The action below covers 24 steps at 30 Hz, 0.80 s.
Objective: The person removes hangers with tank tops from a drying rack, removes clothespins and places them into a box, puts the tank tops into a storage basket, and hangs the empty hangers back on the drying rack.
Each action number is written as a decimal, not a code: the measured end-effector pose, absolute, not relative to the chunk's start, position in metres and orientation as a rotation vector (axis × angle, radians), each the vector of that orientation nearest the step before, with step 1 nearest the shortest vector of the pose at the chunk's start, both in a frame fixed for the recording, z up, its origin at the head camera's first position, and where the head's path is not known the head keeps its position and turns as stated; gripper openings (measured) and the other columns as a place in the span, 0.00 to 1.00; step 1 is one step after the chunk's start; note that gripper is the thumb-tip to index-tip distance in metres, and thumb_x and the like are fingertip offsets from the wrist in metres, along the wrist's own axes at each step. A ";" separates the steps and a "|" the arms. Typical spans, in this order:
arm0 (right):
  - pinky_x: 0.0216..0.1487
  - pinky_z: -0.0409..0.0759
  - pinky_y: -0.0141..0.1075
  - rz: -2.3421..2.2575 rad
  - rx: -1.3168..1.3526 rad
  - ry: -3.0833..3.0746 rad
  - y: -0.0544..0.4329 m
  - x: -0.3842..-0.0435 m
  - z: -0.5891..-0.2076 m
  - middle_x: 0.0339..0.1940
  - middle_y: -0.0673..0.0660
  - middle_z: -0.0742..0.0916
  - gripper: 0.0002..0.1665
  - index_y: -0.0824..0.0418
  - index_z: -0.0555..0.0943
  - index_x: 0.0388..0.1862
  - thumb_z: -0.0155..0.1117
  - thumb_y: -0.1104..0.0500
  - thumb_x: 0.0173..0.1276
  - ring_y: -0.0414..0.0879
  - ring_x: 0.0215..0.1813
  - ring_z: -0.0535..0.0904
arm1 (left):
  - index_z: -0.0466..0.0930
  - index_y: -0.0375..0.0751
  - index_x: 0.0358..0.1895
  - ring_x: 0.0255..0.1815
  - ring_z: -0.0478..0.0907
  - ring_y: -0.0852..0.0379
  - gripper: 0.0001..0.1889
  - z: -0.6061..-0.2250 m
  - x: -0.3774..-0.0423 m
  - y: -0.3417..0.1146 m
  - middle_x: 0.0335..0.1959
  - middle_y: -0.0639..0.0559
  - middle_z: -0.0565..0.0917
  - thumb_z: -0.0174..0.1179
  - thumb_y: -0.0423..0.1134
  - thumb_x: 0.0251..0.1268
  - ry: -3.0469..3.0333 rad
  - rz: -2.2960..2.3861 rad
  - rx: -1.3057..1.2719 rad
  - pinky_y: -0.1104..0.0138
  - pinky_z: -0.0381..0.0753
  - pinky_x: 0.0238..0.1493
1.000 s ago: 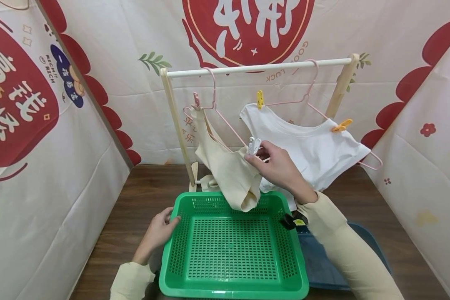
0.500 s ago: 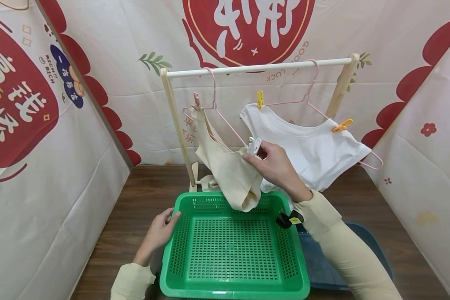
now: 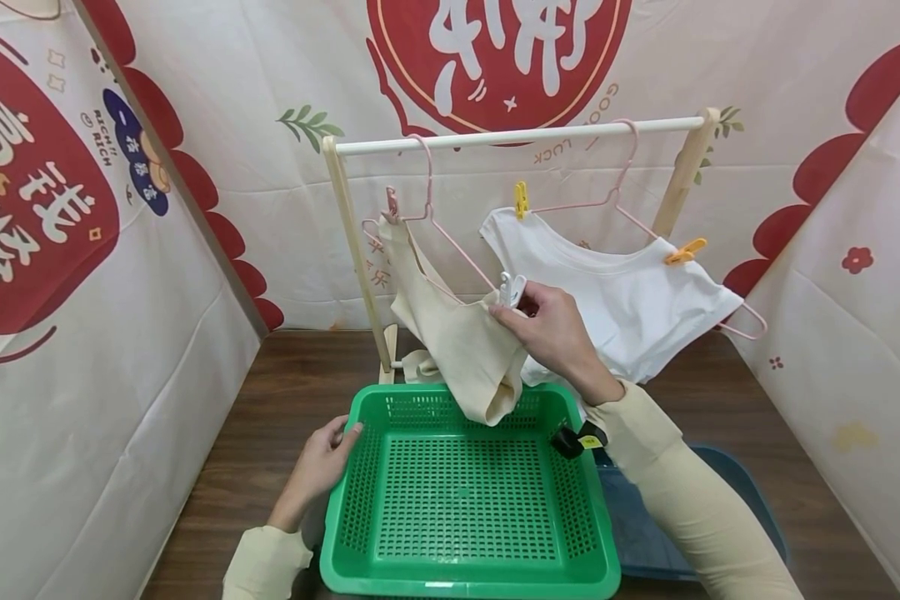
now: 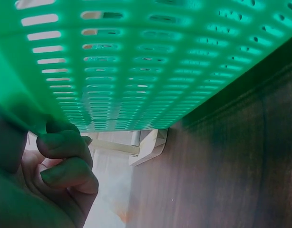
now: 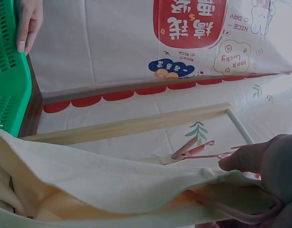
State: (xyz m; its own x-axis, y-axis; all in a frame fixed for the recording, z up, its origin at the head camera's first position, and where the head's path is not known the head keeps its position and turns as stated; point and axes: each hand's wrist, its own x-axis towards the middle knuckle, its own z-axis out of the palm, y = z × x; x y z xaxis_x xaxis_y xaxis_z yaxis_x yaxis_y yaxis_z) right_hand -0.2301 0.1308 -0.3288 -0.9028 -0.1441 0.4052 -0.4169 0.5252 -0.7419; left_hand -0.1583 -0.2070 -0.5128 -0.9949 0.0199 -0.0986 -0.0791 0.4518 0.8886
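In the head view my left hand (image 3: 319, 462) holds the left rim of a green plastic basket (image 3: 465, 579); the left wrist view shows curled fingers (image 4: 70, 178) under that rim. My right hand (image 3: 558, 329) pinches the right shoulder of a beige tank top (image 3: 457, 342) at the end of a pink hanger (image 3: 461, 254). A white clothespin (image 3: 512, 290) sticks up just above its fingertips. The right wrist view shows the thumb (image 5: 243, 159) on the fabric, with the hanger's end close by. A pink clothespin (image 3: 392, 202) clips the tank top's left shoulder. The garment's lower end hangs over the basket.
A rack with a white rail (image 3: 517, 136) and wooden posts stands behind the basket. Beside the tank top hangs a white shirt (image 3: 592, 292) with yellow (image 3: 521, 200) and orange (image 3: 686, 252) clothespins. A blue tray (image 3: 648, 529) lies beneath my right forearm. Printed cloth walls surround the table.
My right forearm has shifted slightly left while its fingers stay at the tank top's shoulder. The hanger's left end has swung slightly left. My left hand keeps its hold on the basket.
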 end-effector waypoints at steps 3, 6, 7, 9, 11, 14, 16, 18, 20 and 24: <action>0.26 0.70 0.31 1.314 0.472 -2.466 0.131 -0.230 -0.328 0.25 0.56 0.83 0.09 0.63 0.84 0.35 0.71 0.57 0.65 0.46 0.27 0.73 | 0.73 0.42 0.66 0.18 0.80 0.53 0.25 -0.513 -0.159 -0.207 0.17 0.50 0.75 0.52 0.54 0.75 2.595 1.605 -0.053 0.63 0.80 0.22; 0.26 0.70 0.31 1.302 0.470 -2.458 0.132 -0.229 -0.327 0.23 0.56 0.82 0.09 0.63 0.84 0.35 0.71 0.57 0.65 0.46 0.26 0.73 | 0.73 0.42 0.66 0.18 0.80 0.53 0.26 -0.513 -0.159 -0.207 0.17 0.49 0.76 0.52 0.54 0.75 2.589 1.614 -0.054 0.63 0.80 0.22; 0.25 0.69 0.30 1.300 0.472 -2.454 0.132 -0.229 -0.327 0.23 0.56 0.82 0.09 0.63 0.84 0.35 0.71 0.57 0.65 0.46 0.26 0.73 | 0.73 0.42 0.66 0.18 0.80 0.53 0.26 -0.513 -0.158 -0.207 0.18 0.49 0.76 0.52 0.54 0.75 2.589 1.616 -0.054 0.63 0.80 0.22; 0.26 0.69 0.30 1.301 0.475 -2.449 0.133 -0.229 -0.326 0.23 0.56 0.82 0.09 0.63 0.84 0.35 0.70 0.58 0.65 0.47 0.26 0.73 | 0.73 0.42 0.66 0.18 0.80 0.53 0.25 -0.513 -0.158 -0.207 0.18 0.49 0.77 0.52 0.54 0.75 2.587 1.619 -0.056 0.63 0.80 0.22; 0.26 0.70 0.29 1.309 0.479 -2.451 0.134 -0.229 -0.325 0.24 0.56 0.82 0.09 0.63 0.84 0.36 0.70 0.57 0.65 0.47 0.27 0.73 | 0.73 0.43 0.66 0.18 0.80 0.53 0.25 -0.512 -0.158 -0.207 0.18 0.49 0.76 0.52 0.54 0.75 2.587 1.621 -0.057 0.63 0.80 0.21; 0.26 0.71 0.29 1.321 0.478 -2.460 0.137 -0.229 -0.323 0.25 0.57 0.83 0.10 0.63 0.84 0.37 0.70 0.57 0.66 0.46 0.27 0.73 | 0.73 0.43 0.66 0.18 0.80 0.53 0.24 -0.511 -0.158 -0.207 0.18 0.49 0.77 0.52 0.53 0.75 2.583 1.622 -0.058 0.63 0.80 0.21; 0.25 0.72 0.29 1.331 0.473 -2.462 0.139 -0.228 -0.321 0.26 0.57 0.83 0.11 0.64 0.84 0.38 0.69 0.56 0.66 0.46 0.27 0.74 | 0.73 0.43 0.66 0.18 0.80 0.53 0.25 -0.511 -0.158 -0.207 0.18 0.48 0.77 0.52 0.53 0.75 2.582 1.625 -0.052 0.63 0.80 0.21; 0.25 0.72 0.29 1.337 0.468 -2.457 0.142 -0.228 -0.318 0.26 0.57 0.83 0.11 0.65 0.84 0.38 0.69 0.56 0.66 0.45 0.27 0.74 | 0.73 0.42 0.66 0.18 0.81 0.53 0.25 -0.511 -0.158 -0.206 0.18 0.48 0.77 0.52 0.53 0.75 2.582 1.626 -0.045 0.63 0.80 0.21; 0.25 0.72 0.29 1.341 0.462 -2.447 0.144 -0.228 -0.315 0.25 0.57 0.83 0.12 0.64 0.84 0.38 0.69 0.56 0.66 0.44 0.26 0.74 | 0.73 0.42 0.66 0.18 0.81 0.53 0.25 -0.511 -0.158 -0.206 0.19 0.48 0.78 0.52 0.54 0.75 2.581 1.627 -0.042 0.63 0.80 0.21; 0.24 0.72 0.29 1.324 0.450 -2.439 0.148 -0.226 -0.310 0.25 0.56 0.83 0.12 0.64 0.84 0.38 0.70 0.55 0.65 0.44 0.26 0.74 | 0.72 0.42 0.67 0.19 0.82 0.53 0.25 -0.511 -0.158 -0.206 0.20 0.47 0.80 0.52 0.53 0.76 2.577 1.628 -0.054 0.63 0.81 0.22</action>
State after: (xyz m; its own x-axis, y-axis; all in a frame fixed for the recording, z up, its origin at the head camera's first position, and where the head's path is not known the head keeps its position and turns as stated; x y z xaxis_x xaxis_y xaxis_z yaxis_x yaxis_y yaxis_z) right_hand -0.2257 0.1480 -0.3096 -0.8962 -0.1174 0.4279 -0.4228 0.5185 -0.7432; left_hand -0.1582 -0.2063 -0.5114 -0.9951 0.0193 -0.0970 -0.0793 0.4303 0.8992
